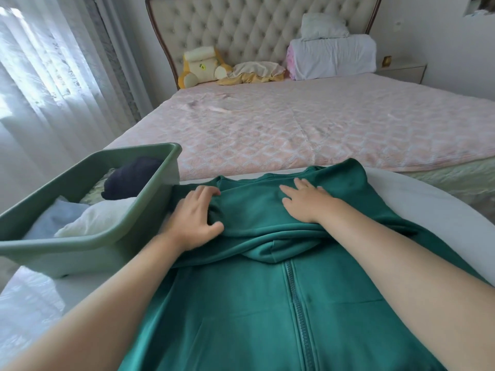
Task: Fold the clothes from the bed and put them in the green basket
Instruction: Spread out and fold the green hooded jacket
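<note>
On the white table at the foot of the bed: a green zip-up garment (267, 303) lies spread flat, zipper (297, 303) facing up, its far part doubled back over itself.
Left hand (194, 223): rests on the garment's left edge just beside the basket, fingers curled loosely over a bunched ridge of cloth; whether it actually pinches the fabric I cannot tell.
Right hand (308, 203): lies palm down on the folded-over part, fingers spread and relaxed, pressing rather than gripping.
Green basket (88, 236): sits at the table's left, touching or nearly touching the garment; it already holds a dark item (131, 178), a cream one (93, 220) and a pale blue one (56, 218).
Bed (308, 129): no loose clothes show on the pink cover, so this looks like one of the last pieces.
Risk, bunching: the ridge under the left hand and the rumple above the zipper may get locked into the fold if they are not smoothed first.
Risk, slipping: the cloth looks slick, and its near end seems to run off the table edge, so its weight could drag the fold open once the palms lift.
Risk, basket: a sideways sweep of the left arm could nudge the basket towards the table's rim.
Risk, fit: the basket looks fairly full, so a bulky fold may sit proud and topple.
</note>
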Tool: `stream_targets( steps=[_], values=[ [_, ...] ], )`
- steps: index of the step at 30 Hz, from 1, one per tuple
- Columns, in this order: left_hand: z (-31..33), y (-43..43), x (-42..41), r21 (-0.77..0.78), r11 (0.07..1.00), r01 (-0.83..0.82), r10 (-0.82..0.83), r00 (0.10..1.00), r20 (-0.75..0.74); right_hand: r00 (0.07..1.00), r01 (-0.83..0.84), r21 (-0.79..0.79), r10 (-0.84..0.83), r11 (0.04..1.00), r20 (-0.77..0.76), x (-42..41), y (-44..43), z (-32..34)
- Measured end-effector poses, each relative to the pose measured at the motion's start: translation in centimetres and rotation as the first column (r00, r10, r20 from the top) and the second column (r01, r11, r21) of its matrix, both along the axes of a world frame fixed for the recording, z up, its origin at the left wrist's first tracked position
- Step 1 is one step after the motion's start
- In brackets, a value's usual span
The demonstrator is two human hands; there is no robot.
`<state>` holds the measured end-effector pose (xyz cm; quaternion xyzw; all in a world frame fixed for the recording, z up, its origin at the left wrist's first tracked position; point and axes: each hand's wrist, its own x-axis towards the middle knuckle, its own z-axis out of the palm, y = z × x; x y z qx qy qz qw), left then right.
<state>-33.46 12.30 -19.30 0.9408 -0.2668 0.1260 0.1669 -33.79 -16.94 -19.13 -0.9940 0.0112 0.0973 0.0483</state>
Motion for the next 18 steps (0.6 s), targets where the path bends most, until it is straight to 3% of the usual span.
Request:
stream_targets(
  steps=[3, 7, 10, 15, 18],
  values=[
    [-0.6, 0.3, -1.0, -0.010, 1.000, -0.024, 0.024, 0.999, -0.046, 0.993, -0.017, -0.062, 0.024, 0.998, 0.117, -1.0, 1.2, 1.0],
    [-1.8, 0.0, -1.4, -0.169, 0.966, -0.196, 0.167, 0.971, -0.172, 0.964, -0.266, 0.284, 0.257, 0.921, 0.072, -3.7, 3.6, 2.2],
    [-2.0, -0.5, -1.5, -0.157, 0.947, -0.281, 0.249, 0.949, -0.195, 0.949, -0.312, 0.131, 0.315, 0.941, -0.002, -4.5, 4.8, 1.1],
    [-0.5, -0.4, -1.3, -0.072, 0.958, -0.279, 0.277, 0.960, -0.037, 0.965, -0.258, 0.187, 0.261, 0.948, 0.008, -5.0, 4.6, 0.8],
    [0.9, 0.2, -0.6, 0.080, 0.975, -0.205, 0.174, 0.940, 0.295, 0.969, -0.245, 0.216, 0.247, 0.945, 0.018, -5.2, 4.0, 1.2]
  ],
)
